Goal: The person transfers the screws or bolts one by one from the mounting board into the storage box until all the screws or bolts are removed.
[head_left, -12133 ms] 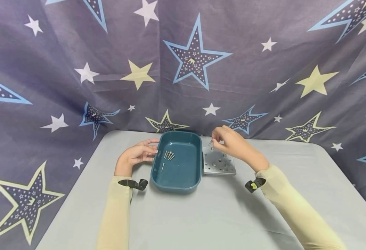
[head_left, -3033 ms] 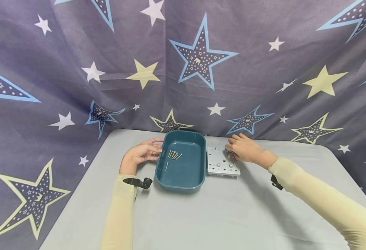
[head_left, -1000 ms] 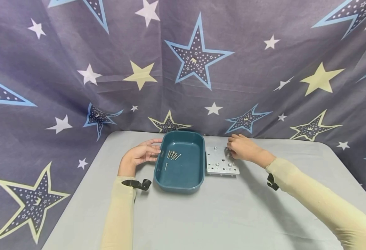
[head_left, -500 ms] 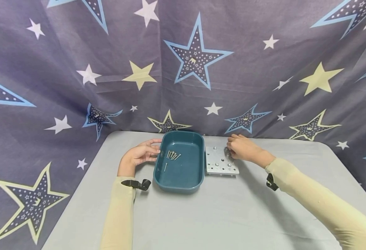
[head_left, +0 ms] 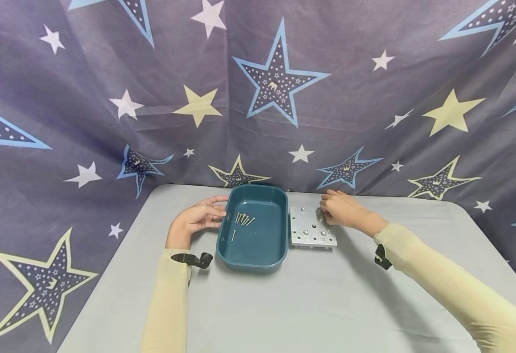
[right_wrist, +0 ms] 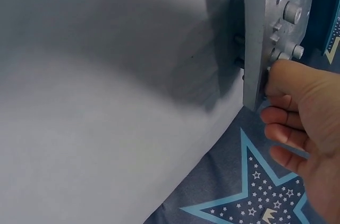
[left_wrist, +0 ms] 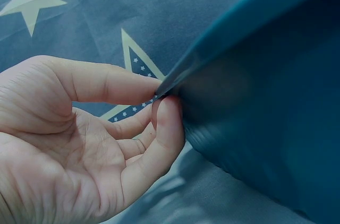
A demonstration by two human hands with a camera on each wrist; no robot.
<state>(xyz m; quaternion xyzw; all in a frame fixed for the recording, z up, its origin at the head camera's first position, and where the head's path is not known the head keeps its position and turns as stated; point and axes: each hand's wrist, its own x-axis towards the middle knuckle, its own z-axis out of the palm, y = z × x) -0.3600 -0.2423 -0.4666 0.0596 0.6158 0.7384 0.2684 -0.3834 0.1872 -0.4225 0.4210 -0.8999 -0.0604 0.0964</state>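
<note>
My left hand (head_left: 198, 218) pinches the near-left side of a teal plastic tray (head_left: 252, 267); the left wrist view shows thumb and forefinger closed on its lip (left_wrist: 212, 38). Inside the tray lie several thin metal screws (head_left: 244, 218). Just right of it sits a silver metal plate (head_left: 299, 223) with holes and screws standing in it, their ends protruding underneath. My right hand (head_left: 346, 212) is at the plate's far right corner, thumb and forefinger pinched low on a screw there. The fingers mostly hide that screw. In the right wrist view, socket-head screws (right_wrist: 292, 13) stand beside the thumb.
A pale grey cloth (head_left: 258, 314) covers the table. Behind it hangs a dark curtain (head_left: 355, 113) with stars, close to the table's far edge. Black wrist straps (head_left: 193, 260) with small cameras are on both sleeves.
Twelve seconds ago my right hand held a thin screw above the plate's far left corner; it has since moved to the far right corner. Over the last second almost nothing has moved.
</note>
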